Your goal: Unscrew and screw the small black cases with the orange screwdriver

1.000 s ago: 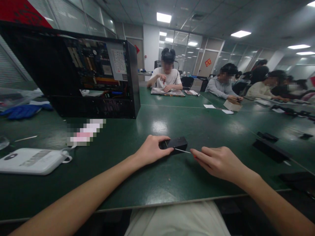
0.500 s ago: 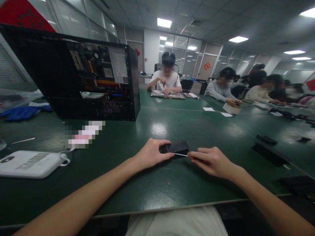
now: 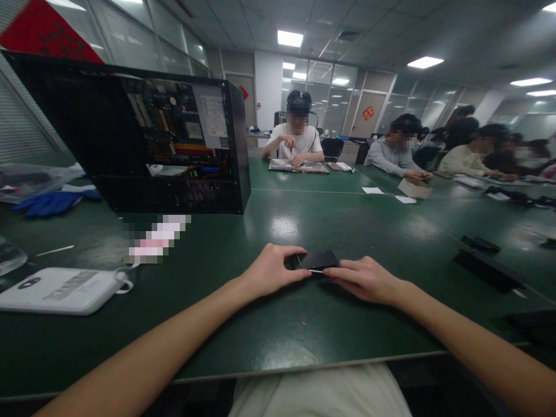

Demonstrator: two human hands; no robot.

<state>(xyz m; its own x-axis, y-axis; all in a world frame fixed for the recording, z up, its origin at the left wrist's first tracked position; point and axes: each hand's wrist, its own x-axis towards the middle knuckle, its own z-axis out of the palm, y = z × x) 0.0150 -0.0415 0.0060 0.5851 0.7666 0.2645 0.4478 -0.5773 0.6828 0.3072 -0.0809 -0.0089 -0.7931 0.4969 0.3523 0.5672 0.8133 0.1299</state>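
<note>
Back from the front edge of the worktop (image 3: 269,336), near mid-length: one black block (image 3: 319,260), pinched at the left end between thumb and forefinger of the left hand (image 3: 274,269). Along the block's near side, one thin-shafted tool (image 3: 318,271), pinched in bunched fingers of the right hand (image 3: 369,282). Wide stretch of green from block to front edge; another from block back to one open computer case (image 3: 130,139), toward the left edge. Also leftward, one white device (image 3: 73,289) and one pink-and-white item (image 3: 158,238). Toward the right edge, two black parts, one long (image 3: 489,269), one short (image 3: 480,243). Tool handle mostly hidden by fingers, just a trace of red; shaft tip hard to make out beside the left thumb; white device cut off at left; pink-and-white item blurred into squares.
</note>
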